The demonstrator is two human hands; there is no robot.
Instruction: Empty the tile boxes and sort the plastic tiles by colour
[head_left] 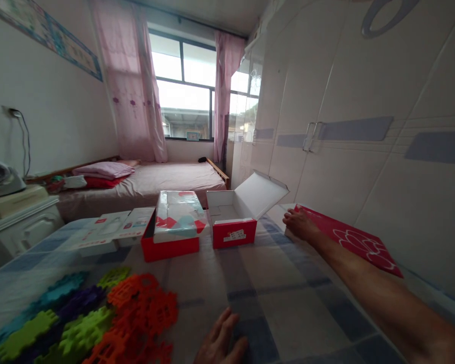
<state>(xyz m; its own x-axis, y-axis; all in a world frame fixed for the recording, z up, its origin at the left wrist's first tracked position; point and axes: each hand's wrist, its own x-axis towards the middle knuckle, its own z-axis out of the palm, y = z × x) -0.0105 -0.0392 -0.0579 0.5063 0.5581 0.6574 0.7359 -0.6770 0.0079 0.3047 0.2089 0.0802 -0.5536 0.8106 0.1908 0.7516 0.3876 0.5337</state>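
Note:
On the right, my right hand [299, 225] reaches out to the far left corner of a flat dark red box [358, 240] with white flower outlines. Its fingers are closed over that corner. My left hand [222, 341] lies low in the middle, fingers loosely apart, with nothing in it and its wrist cut off by the frame. Left of it spreads a heap of toothed plastic building pieces in orange [146, 308], lime green [87, 328], purple [81, 301] and teal [62, 287]. Straight ahead, a small red and white box [234, 233] stands with its lid raised.
A red box [170, 248] with a patterned, shiny top stands beside the raised-lid box. White printed cartons [116, 227] lie farther left on the checked tablecloth [250, 288]. A wardrobe [337, 101] rises along the right side. Behind the table are a bed [170, 177] and a window.

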